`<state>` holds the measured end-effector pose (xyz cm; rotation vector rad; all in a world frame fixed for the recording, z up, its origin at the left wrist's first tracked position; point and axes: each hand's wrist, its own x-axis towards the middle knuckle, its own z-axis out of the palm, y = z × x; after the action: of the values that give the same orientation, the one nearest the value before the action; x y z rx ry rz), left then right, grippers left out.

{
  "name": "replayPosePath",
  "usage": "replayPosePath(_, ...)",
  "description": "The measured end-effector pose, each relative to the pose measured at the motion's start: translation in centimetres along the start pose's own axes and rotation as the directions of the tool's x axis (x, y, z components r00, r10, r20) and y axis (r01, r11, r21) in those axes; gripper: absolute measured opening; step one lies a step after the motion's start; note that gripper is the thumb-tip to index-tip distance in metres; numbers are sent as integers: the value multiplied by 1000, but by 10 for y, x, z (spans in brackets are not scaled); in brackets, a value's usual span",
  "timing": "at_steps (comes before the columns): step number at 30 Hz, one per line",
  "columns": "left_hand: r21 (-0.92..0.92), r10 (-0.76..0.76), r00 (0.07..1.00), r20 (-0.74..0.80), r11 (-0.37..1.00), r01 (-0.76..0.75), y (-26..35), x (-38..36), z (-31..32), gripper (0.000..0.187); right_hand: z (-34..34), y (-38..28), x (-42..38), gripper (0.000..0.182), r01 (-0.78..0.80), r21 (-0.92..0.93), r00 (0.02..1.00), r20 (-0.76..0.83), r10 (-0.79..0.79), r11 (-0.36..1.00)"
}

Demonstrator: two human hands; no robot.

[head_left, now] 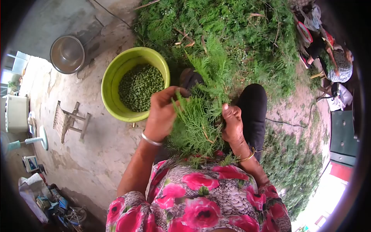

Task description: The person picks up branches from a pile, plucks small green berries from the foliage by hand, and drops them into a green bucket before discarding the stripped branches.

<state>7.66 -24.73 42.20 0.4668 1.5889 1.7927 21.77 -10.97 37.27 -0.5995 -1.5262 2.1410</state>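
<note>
A feathery green branch (203,120) lies across my lap between my two hands. My right hand (232,121) is closed on its right side, thumb pointing up. At the branch's left side, my left hand (162,112) has its fingers curled in among the leaves; it is slightly blurred, and what its fingertips pinch is too small to make out. Just beyond my left hand stands a yellow-green tub (110,96), partly filled with small round green berries (141,88).
A large heap of cut green branches (247,38) spreads ahead, with more greenery (293,170) at right. A metal bowl (67,54) and small wooden stool (69,120) stand at left. Another person (340,62) sits at the upper right.
</note>
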Motion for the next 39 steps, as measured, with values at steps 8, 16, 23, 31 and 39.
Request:
replayPosePath(8, -270, -87, 980, 181, 953, 134, -40, 1, 11, 30, 3, -13, -1, 45, 149, -324, 975, 205, -85, 934)
replayPosePath(16, -275, -376, 921, 101, 879, 389, -33, 8, 13, 19, -8, -15, -4, 33, -219, 119, 951, -194, 239, 968)
replayPosePath(23, -667, -182, 973, 139, 710, 228, -35, 17, -31, 19, -51, -4, 4, 36, -191, 442, 962, -94, 257, 876)
replayPosePath(31, 6, -146, 984, 106, 989, 146, -5, 31, 22, 23, 4, -47, 3, 46, -362, 470, 761, -349, 546, 805)
replayPosePath(39, 529, 219, 834, 507, 685, -501, 3, 29, 37, 18, -30, -26, -17, 59, -123, -179, 991, 32, 131, 976)
